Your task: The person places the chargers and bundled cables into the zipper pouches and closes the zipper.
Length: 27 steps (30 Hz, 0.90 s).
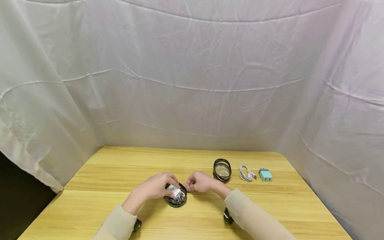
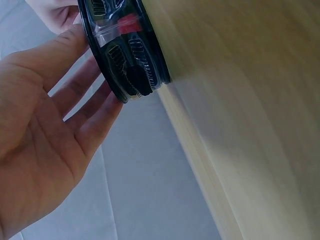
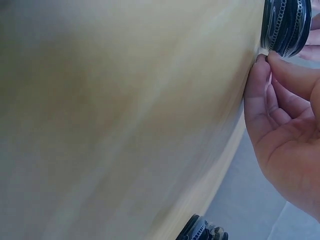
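A clear oval case (image 1: 177, 198) with black rims stands on the table, a pale packet and silvery coils showing through its top. My left hand (image 1: 160, 186) holds it, thumb and fingers curled about its rim. In the left wrist view the side of the case (image 2: 127, 47) has zipper-like dark bands and a red patch. At the case's right edge, thumb and forefinger of my right hand (image 1: 199, 181) pinch together. Between these fingertips is a tiny dark piece that looks like a zipper pull (image 3: 261, 58), mostly hidden.
A second clear black-rimmed case (image 1: 222, 170) stands farther back to the right. Beside it lie a coiled white-lilac USB cable (image 1: 246, 174) and a teal two-port charger plug (image 1: 265, 174). The wooden table (image 1: 126, 166) ends at pale hanging cloth (image 1: 192, 113).
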Available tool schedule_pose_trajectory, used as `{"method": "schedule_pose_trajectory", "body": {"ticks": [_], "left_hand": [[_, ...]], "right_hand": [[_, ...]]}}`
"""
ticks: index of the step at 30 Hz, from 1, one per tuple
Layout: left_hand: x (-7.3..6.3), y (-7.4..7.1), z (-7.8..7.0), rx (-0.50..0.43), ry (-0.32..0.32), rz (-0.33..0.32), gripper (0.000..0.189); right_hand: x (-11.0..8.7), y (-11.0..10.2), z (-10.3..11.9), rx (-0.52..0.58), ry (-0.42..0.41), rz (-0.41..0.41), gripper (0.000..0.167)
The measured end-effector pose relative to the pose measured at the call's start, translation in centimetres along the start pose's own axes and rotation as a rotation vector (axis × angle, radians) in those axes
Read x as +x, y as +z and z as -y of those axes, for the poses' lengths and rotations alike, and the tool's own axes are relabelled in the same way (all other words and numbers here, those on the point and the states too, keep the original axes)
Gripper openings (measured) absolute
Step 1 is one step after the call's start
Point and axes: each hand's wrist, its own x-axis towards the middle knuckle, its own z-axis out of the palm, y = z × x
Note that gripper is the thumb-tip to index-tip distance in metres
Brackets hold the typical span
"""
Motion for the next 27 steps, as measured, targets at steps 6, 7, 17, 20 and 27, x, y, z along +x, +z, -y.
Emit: {"method": "schedule_pose_trajectory", "body": {"ticks": [6, 7, 17, 20, 27], "left_hand": [[-0.02, -0.08, -0.05, 0.007, 0.009, 0.0, 0.026], [-0.03, -0.11, -0.05, 0.007, 0.01, -0.001, 0.026], [-0.07, -0.19, -0.06, 0.007, 0.021, 0.004, 0.027], [-0.09, -0.25, -0.19, 0.017, 0.017, 0.011, 0.027], [-0.17, -0.46, -0.42, 0.029, 0.012, 0.03, 0.029]], "right_hand": [[-0.51, -0.19, -0.24, 0.003, 0.0, 0.023, 0.006], [-0.61, -0.2, -0.25, 0.007, 0.002, 0.024, 0.007], [-0.96, 0.16, -0.41, 0.032, 0.022, -0.002, 0.008], [-0.98, 0.29, -0.42, 0.042, 0.035, -0.018, 0.008], [-0.81, 0.36, -0.26, 0.029, 0.051, -0.051, 0.009]]}}
